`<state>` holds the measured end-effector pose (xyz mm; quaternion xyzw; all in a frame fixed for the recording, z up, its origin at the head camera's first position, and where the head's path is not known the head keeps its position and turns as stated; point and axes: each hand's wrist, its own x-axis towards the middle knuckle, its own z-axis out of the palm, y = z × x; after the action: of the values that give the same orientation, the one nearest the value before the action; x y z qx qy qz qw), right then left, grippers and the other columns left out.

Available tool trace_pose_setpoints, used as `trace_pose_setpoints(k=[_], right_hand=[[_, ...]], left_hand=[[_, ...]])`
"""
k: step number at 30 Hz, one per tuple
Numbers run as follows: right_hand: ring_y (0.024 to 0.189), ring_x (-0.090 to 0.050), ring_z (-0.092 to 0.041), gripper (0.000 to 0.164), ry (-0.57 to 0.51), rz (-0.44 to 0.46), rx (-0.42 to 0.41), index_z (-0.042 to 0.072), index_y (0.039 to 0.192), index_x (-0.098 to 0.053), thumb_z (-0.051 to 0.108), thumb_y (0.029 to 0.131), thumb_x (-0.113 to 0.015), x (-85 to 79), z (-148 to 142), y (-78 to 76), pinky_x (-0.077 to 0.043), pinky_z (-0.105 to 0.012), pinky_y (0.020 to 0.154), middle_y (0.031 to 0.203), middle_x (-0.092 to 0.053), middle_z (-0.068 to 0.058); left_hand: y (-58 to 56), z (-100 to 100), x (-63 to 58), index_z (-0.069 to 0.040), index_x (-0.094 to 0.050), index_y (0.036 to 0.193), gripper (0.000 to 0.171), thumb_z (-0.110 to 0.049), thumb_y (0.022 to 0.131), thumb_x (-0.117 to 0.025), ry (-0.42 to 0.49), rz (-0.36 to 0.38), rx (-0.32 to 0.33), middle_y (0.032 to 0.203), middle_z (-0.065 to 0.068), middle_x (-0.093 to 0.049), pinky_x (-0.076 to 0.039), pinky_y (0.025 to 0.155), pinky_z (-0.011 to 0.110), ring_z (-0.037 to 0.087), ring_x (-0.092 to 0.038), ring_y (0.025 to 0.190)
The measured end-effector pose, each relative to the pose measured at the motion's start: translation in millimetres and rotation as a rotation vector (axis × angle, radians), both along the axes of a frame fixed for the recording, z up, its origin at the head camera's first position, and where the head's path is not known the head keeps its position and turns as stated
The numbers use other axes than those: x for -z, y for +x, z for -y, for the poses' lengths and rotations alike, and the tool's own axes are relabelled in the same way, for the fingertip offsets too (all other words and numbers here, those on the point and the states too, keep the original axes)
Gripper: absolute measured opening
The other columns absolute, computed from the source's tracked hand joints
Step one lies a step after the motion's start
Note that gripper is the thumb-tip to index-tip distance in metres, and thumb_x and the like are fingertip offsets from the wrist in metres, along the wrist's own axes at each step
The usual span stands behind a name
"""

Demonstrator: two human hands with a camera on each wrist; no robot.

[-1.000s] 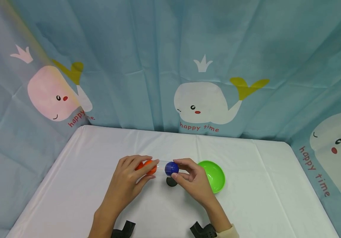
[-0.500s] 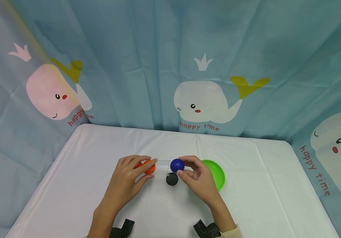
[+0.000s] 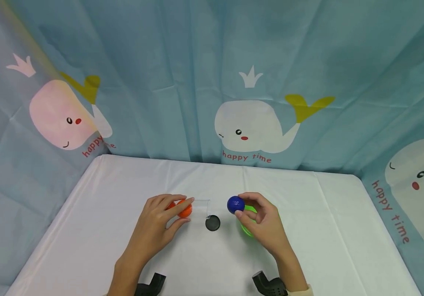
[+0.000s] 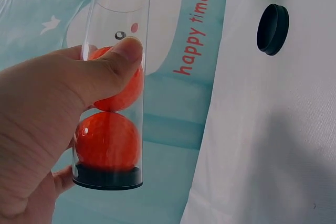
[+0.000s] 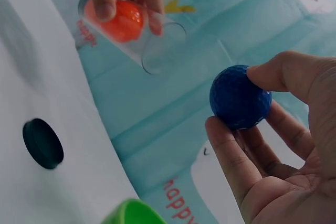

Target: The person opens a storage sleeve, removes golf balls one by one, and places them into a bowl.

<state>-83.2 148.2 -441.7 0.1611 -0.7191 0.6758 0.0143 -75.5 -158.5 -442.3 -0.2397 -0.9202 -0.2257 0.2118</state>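
My left hand [image 3: 160, 218] grips a clear plastic tube [image 4: 121, 3] around its side. Inside it sit two orange balls [image 4: 108, 141], one against the other, and a black cap [image 4: 107, 178] closes the end below them. The tube's other end is uncapped and points toward my right hand [image 3: 265, 218]. Between thumb and fingertips that right hand pinches a dimpled blue golf ball [image 5: 240, 98], apart from the tube's open end. In the head view it partly covers a green bowl [image 3: 247, 229].
A loose black cap [image 3: 213, 223] lies on the white-covered table [image 3: 326, 246] between the two hands. Behind the table hangs a blue curtain [image 3: 182, 82] printed with whales. A black wrist mount [image 3: 269, 283] shows below the right hand, another [image 3: 150, 284] by the left.
My right hand has drawn the blue golf ball rightward, away from the tube's open end, until hand and ball overlap the green bowl. The left hand with the tube has barely moved.
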Motion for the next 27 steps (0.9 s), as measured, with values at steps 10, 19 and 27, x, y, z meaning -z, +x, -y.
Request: trace_pose_setpoints(k=[10,19,27], right_hand=[[0.116,-0.069,-0.008,0.036,0.070,-0.024,0.057,-0.002,0.128,-0.064,-0.005,0.094,-0.074,-0.5,-19.1,2.0,-0.063,-0.024,0.093,0.130,-0.064,-0.019],[0.118,-0.069,-0.005,0.037,0.118,-0.049,0.088,-0.003,0.129,-0.064,-0.007,0.094,-0.074,1.5,-37.6,1.1,-0.061,-0.022,0.095,0.130,-0.064,-0.019],[0.113,-0.068,-0.003,0.034,0.161,-0.040,0.102,-0.001,0.126,-0.064,-0.004,0.094,-0.075,2.0,-45.9,1.6,-0.062,-0.020,0.092,0.127,-0.065,-0.017]], left_hand=[[-0.2,1.0,0.2,-0.032,-0.071,0.138,0.065,-0.024,0.078,-0.095,0.008,0.002,0.009,0.127,-0.001,-0.072,-0.046,0.104,0.049,0.026,-0.065,0.118],[-0.4,0.3,-1.0,-0.031,-0.072,0.137,0.065,-0.024,0.077,-0.096,0.008,-0.003,0.015,0.126,-0.001,-0.073,-0.048,0.103,0.050,0.025,-0.065,0.117],[0.7,-0.3,-1.7,-0.032,-0.071,0.138,0.066,-0.024,0.077,-0.096,0.015,0.003,0.019,0.126,-0.001,-0.072,-0.048,0.104,0.049,0.025,-0.065,0.117]])
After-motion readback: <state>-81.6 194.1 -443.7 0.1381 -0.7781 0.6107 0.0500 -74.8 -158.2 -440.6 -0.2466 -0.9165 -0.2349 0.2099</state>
